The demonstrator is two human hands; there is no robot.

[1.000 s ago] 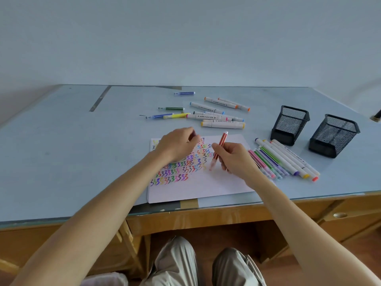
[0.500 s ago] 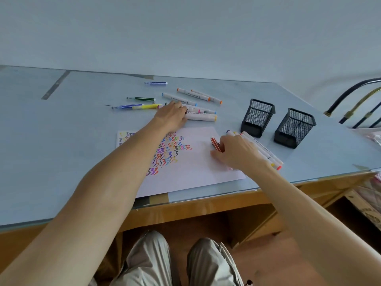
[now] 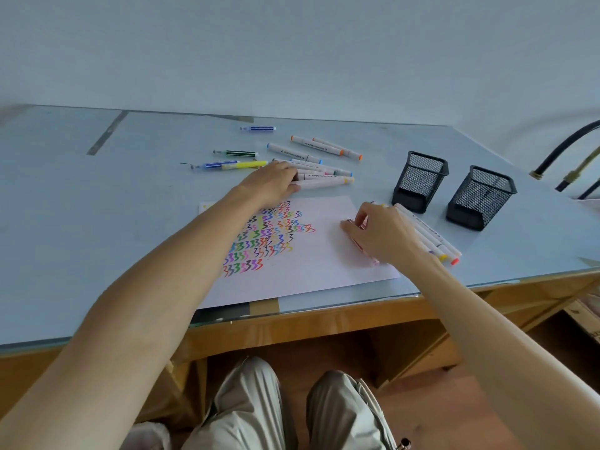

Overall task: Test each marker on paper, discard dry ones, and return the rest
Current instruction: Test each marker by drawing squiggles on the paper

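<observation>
On a glass-topped desk point(image 3: 81, 222) lies a white sheet of paper point(image 3: 311, 274) covered on its left half with rows of small coloured zigzag marks point(image 3: 263, 238). The left hand point(image 3: 272, 183) reaches past the sheet's far edge and rests on a white marker point(image 3: 324, 182) in a loose group lying there; whether it grips it cannot be told. Thinner pens, among them a yellow one point(image 3: 243, 165), lie further left. The right hand point(image 3: 380, 235) is lowered onto a row of markers point(image 3: 431, 237) at the paper's right edge, fingers curled over them. Two black mesh pen holders point(image 3: 420, 180) stand upright beyond that row, side by side.
</observation>
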